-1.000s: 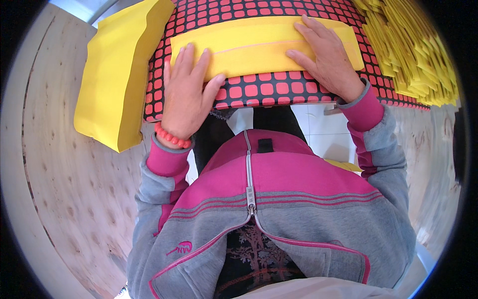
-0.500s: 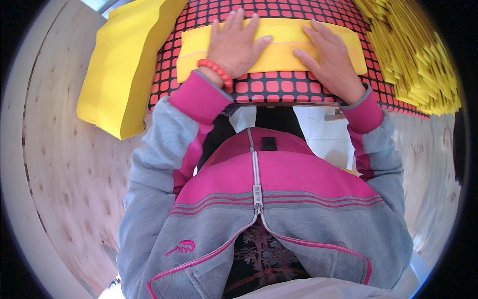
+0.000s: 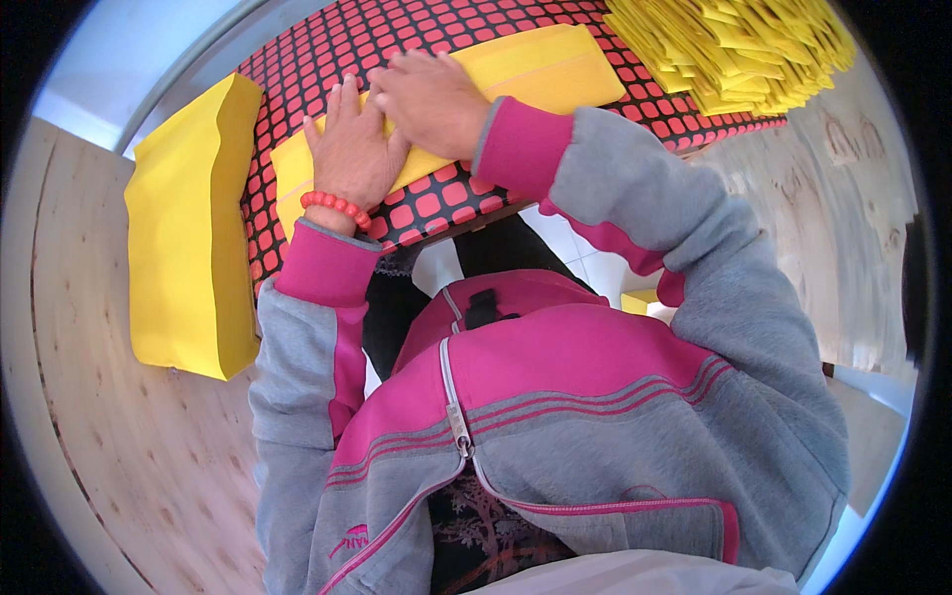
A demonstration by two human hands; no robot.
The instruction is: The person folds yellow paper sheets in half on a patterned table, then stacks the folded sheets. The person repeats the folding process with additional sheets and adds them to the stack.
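A long yellow paper envelope (image 3: 535,69) lies flat on a red-and-black chequered surface (image 3: 436,213). My left hand (image 3: 349,149), with a red bead bracelet at the wrist, presses flat on the envelope's left end, fingers spread. My right hand (image 3: 431,99) lies palm down just right of it, touching the left hand, pressing on the same envelope. Both hands rest on the paper without gripping it.
A stack of yellow envelopes (image 3: 188,228) lies at the left, overlapping the chequered surface's edge. A fanned pile of several yellow envelopes (image 3: 744,50) sits at the upper right. Light wooden boards (image 3: 99,446) stretch along both sides. My grey-and-pink jacket fills the lower middle.
My right hand slid left along the envelope until it met my left hand. My left hand shifted to the envelope's left end. The view has turned to the left.
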